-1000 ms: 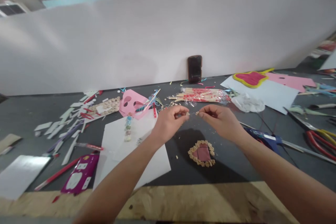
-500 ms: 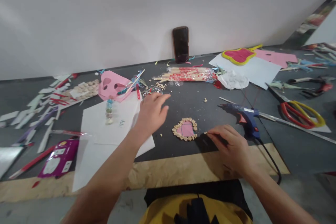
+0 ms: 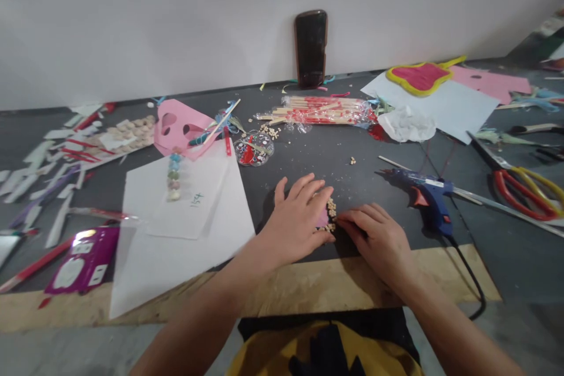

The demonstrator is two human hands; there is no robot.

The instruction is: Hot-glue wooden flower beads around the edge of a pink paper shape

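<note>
My left hand [image 3: 302, 217] lies over a pink paper shape [image 3: 323, 218], its fingers spread and covering most of it. Small pale wooden bits [image 3: 331, 208] line the shape's right edge, which shows past the fingertips. At that edge, my right hand [image 3: 374, 238] is closed in a pinch, thumb against fingers. The tiny wooden bit between its fingertips is mostly hidden now. A blue glue gun [image 3: 429, 194] lies to the right of this hand, with a cord running off its handle.
Red-and-yellow scissors [image 3: 524, 185] lie far right. Wrapped sticks [image 3: 326, 113] and a phone [image 3: 311, 48] are at the back. White paper sheets [image 3: 145, 264] cover the left, near a pink mask-like cutout [image 3: 176, 123], a purple packet [image 3: 83, 264] and a clear dish [image 3: 259, 150] of small pieces.
My left hand has come right and down onto the pink shape. My right hand has brought the tiny wooden bit left to the shape's edge. The view has shifted slightly.
</note>
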